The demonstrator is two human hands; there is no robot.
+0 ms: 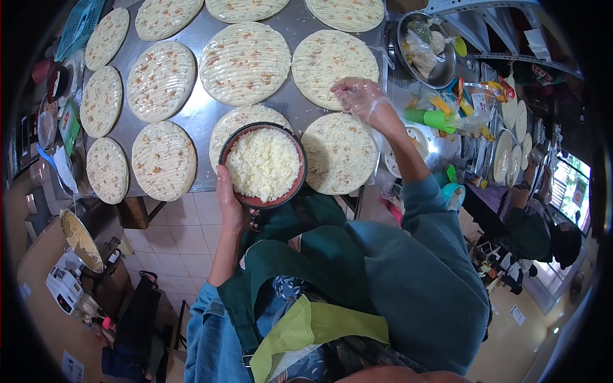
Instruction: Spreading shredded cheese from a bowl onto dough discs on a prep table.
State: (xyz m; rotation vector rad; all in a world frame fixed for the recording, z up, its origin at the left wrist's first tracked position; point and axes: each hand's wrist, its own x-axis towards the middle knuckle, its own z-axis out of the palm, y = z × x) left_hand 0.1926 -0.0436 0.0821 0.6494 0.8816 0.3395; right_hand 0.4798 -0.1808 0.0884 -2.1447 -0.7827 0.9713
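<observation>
My left hand grips a dark-rimmed bowl full of white crumbly food, held over the lower edge of the metal table. My right hand, in a clear plastic glove, is open with loosely bent fingers above the right edge of an upper flat dough round scattered with pale crumbs. Just below it lies another crumb-covered round. A third round is partly hidden behind the bowl. More rounds, with piped cream stripes and orange bits, cover the table to the left and top.
A steel bowl with bags, green cups and packets crowd the right side counter. Another person in dark clothing works at the far right beside more rounds. At left are a blue basket and a pan of batter.
</observation>
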